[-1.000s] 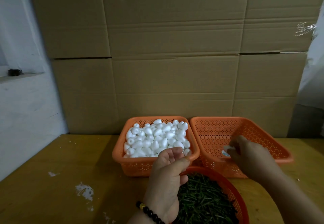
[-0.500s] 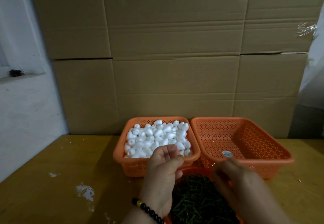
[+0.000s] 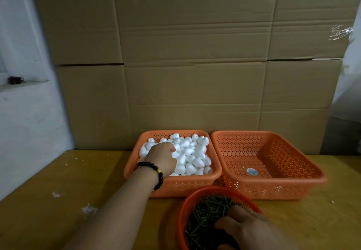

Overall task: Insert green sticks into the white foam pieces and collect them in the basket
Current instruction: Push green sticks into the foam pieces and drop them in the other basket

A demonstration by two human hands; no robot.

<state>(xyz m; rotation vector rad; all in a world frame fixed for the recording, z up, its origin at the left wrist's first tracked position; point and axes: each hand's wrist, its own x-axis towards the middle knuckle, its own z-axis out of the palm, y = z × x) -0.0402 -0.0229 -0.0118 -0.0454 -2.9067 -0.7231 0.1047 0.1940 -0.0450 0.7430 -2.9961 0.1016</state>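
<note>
Left hand (image 3: pixel 161 158): positioned inside the left orange basket (image 3: pixel 172 185), fingers curled down into the white foam pieces (image 3: pixel 192 155). Whether the grip has closed on a piece cannot be told; the fingertips are hidden by the back of the hand. A dark bead bracelet (image 3: pixel 156 171) sits at the wrist.

Right hand (image 3: pixel 248 230): lowered into the round red bowl (image 3: pixel 182 210) at the near edge of the table (image 3: pixel 58 171), fingers bent over the green sticks (image 3: pixel 207 212). Whether this grip is clamped on a stick cannot be told either.

Layout: the foam basket stands at the far edge of the table, against a wall of cardboard boxes (image 3: pixel 195 54). The collecting basket (image 3: pixel 273 189) stands just beside it on the right. The red bowl sits in front of both, near the gap between them.

Progress: the collecting basket shows only a small sticker (image 3: pixel 251 171) on its floor; no assembled piece is visible in it. The foam basket is heaped full and the bowl holds a dense pile of sticks. Judged from this, the task is at or near its start. The step in hand appears to be picking one foam piece and one stick for joining.
</note>
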